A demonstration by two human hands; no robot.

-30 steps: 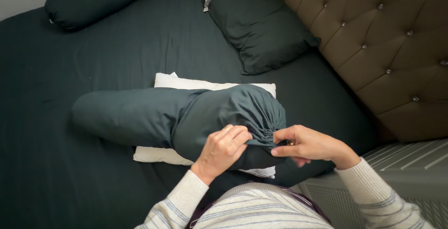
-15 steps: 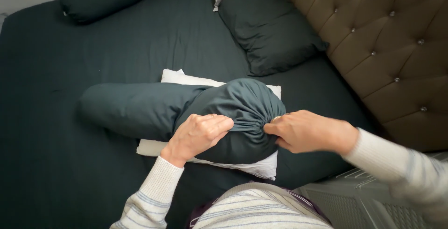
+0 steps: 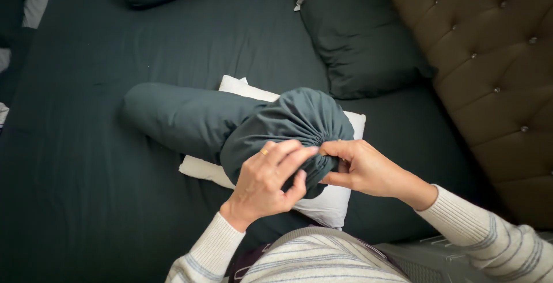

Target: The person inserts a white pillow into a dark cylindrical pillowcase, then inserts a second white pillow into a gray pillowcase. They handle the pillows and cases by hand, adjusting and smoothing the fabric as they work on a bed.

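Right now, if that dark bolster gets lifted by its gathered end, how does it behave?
The dark bolster probably sags: it already bends where it lies over the white pillow. Likely light for its bulk, being soft-stuffed. Its cover looks smooth, so the puckered fabric pinched between left hand and right hand may slip; being round, it could roll.

No packages, labels, signs or screens visible.

Left hand (image 3: pixel 269 176): fingers curled, pinching, ring on one finger.
Right hand (image 3: pixel 362 168): fingertips pinched, meeting the left.
Sleeves: striped knit.
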